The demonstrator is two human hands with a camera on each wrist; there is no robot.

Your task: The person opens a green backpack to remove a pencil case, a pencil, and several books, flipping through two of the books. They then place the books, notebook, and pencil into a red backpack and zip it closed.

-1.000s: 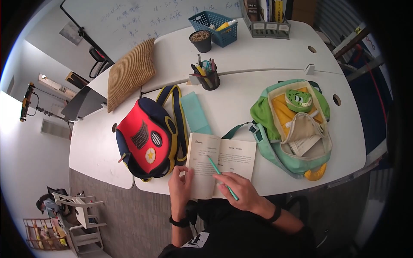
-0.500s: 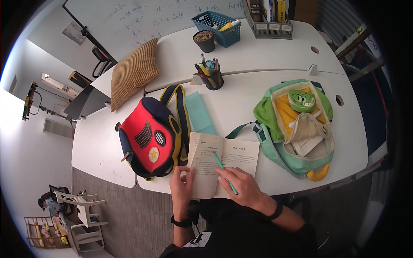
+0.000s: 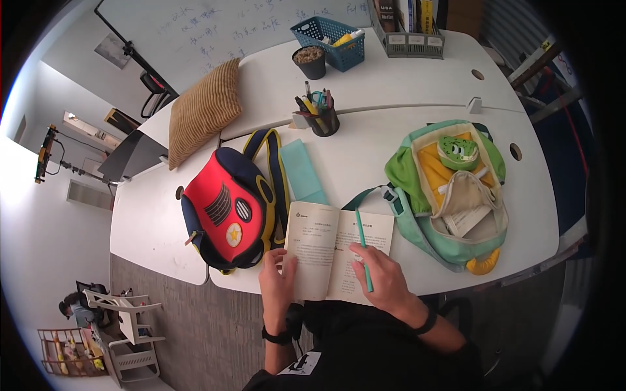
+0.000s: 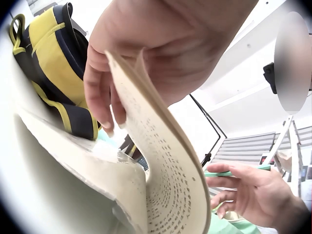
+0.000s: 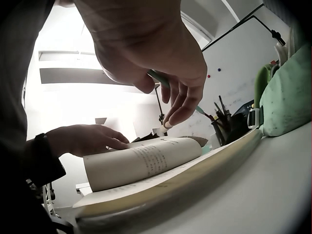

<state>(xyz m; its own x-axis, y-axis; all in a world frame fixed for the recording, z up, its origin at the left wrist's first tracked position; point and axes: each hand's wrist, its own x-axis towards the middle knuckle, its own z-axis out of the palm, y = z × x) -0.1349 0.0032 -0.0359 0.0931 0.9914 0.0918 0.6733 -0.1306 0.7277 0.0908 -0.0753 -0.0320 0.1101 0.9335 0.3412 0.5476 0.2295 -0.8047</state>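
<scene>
An open book [image 3: 313, 257] with printed pages lies at the table's front edge in the head view. My left hand [image 3: 278, 280] holds its left side; the left wrist view has the curling pages [image 4: 168, 170] between thumb and fingers. Over the right page, my right hand [image 3: 386, 277] grips a slim green pen [image 3: 360, 228], which points away from me. From the right wrist, part of the pen [image 5: 158, 78] shows among the fingers, above a raised, curved page [image 5: 146, 163].
A red and navy backpack [image 3: 225, 205] stands left of the book, a green backpack [image 3: 407, 225] with open front pocket to the right. Behind are a teal flat case [image 3: 301, 173], a pen holder [image 3: 323, 122], a cushion [image 3: 205, 114], a potted plant [image 3: 308, 63] and a blue basket [image 3: 345, 55].
My right hand has moved from the left page to the right page, and the pen has swung more upright. The left page, lifted half a second ago, lies flatter. My left hand stays at the book's edge.
</scene>
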